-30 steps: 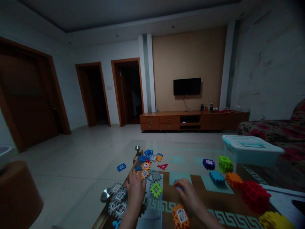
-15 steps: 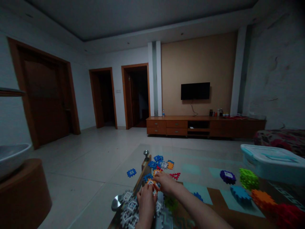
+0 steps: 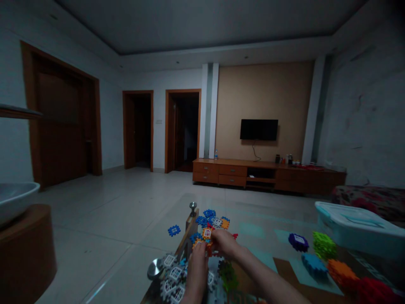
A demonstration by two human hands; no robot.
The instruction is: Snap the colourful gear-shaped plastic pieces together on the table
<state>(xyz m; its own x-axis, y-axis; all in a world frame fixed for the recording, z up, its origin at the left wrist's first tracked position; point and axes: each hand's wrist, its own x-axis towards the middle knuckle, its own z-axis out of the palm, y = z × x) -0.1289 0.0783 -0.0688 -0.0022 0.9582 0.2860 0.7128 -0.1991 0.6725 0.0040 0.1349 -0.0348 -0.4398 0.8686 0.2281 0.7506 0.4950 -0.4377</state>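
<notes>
My right hand (image 3: 224,242) is closed at the edge of an orange notched building tile (image 3: 207,233) with a white window insert. My left hand (image 3: 198,261) has its fingers closed on another orange building tile (image 3: 198,243) just nearer to me; the fingertips are partly hidden. The two tiles lie close together, and I cannot tell whether they are joined. Beside my left wrist lies a heap of grey building tiles (image 3: 175,273) with white window inserts. Beyond my hands are several blue building tiles (image 3: 209,213) and an orange-yellow tile (image 3: 225,222).
On the glass table stand stacks of notched tiles: purple (image 3: 298,241), lime green (image 3: 324,245), light blue (image 3: 314,265), orange (image 3: 341,271) and red (image 3: 376,290). A lidded plastic box (image 3: 354,223) is behind them. A single blue tile (image 3: 174,230) lies left of the wooden table support (image 3: 186,236).
The camera has tilted up slightly. My fingers have shifted a little on the orange tiles, and the upper orange tile now shows more of its white insert.
</notes>
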